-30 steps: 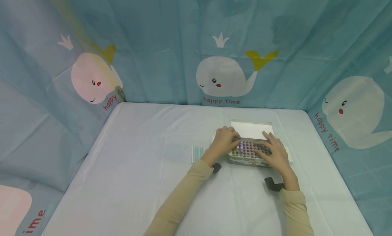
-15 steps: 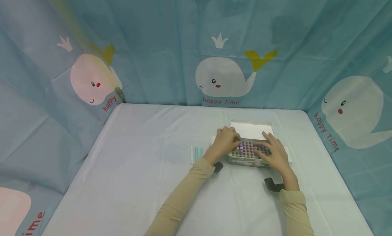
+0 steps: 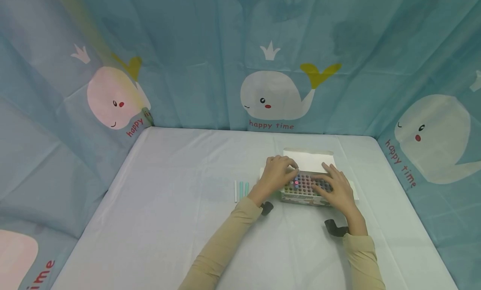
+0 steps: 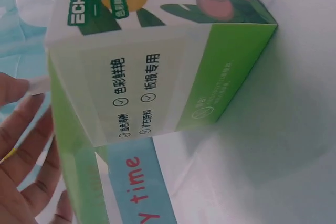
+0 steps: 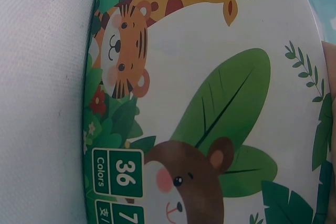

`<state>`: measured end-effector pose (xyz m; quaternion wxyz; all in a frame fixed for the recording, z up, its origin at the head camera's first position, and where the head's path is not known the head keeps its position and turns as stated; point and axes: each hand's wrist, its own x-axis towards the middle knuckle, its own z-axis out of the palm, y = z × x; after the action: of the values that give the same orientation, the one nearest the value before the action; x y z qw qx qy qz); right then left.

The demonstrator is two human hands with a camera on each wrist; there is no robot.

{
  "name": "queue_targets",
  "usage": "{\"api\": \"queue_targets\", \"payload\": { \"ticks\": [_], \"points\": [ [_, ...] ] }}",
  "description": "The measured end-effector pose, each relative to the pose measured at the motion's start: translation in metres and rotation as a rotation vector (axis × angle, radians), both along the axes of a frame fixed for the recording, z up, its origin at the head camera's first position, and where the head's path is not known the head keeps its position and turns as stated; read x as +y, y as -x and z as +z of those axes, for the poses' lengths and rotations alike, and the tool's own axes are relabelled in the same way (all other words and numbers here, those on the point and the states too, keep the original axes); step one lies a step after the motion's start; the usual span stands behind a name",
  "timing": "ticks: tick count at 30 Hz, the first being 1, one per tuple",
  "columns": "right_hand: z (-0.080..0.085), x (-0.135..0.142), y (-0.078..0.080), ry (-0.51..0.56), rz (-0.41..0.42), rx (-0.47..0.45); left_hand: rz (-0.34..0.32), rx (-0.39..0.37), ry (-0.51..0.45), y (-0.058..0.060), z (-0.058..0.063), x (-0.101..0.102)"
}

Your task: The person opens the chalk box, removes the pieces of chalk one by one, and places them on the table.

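A printed chalk box stands with its lid folded back. Inside is a grid of round holes, with several coloured chalk ends showing near its left side. My left hand is over the box's left end. In the left wrist view, its thumb and finger pinch a white stick of chalk just over the box top. My right hand rests over the right part of the box, fingers spread, thumb and index on the grid and another fingertip by the lid. The right wrist view shows mostly the box's animal-printed front.
One white and two teal chalk sticks lie side by side on the white-covered table, left of the box. Black wrist camera mounts hang under both wrists. A blue whale-print curtain encloses the back and sides.
My left hand has shifted slightly right and its fingertips have risen a little, with a pale chalk between them. My right hand and the box keep their places.
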<state>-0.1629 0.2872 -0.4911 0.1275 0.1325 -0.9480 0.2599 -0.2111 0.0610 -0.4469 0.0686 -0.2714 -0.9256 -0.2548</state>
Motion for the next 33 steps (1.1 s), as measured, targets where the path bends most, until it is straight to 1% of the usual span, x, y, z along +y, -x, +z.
{"api": "queue_targets", "payload": {
  "ticks": [4,9,12,17,24,29,33],
  "points": [
    [0.0,0.0,0.0,0.011,0.005,0.004,-0.002,-0.001,-0.109,-0.002,0.002,-0.002],
    [0.0,0.0,0.0,0.013,0.009,0.01,-0.003,0.073,-0.215,-0.004,0.005,-0.005],
    [-0.001,0.0,0.0,0.011,0.007,0.013,0.006,0.096,-0.278,-0.006,0.007,-0.007],
    [0.0,0.0,-0.001,0.005,-0.003,0.014,0.03,0.095,-0.343,-0.009,0.01,-0.012],
    [0.0,0.0,-0.001,0.004,-0.007,0.009,0.04,0.117,-0.447,-0.013,0.012,-0.02],
    [0.0,0.0,0.0,0.002,-0.004,0.008,0.056,0.121,-0.486,-0.016,0.016,-0.028],
    [-0.001,0.0,0.0,0.005,0.003,0.01,0.076,0.113,-0.511,-0.018,0.016,-0.037]
  ]
}}
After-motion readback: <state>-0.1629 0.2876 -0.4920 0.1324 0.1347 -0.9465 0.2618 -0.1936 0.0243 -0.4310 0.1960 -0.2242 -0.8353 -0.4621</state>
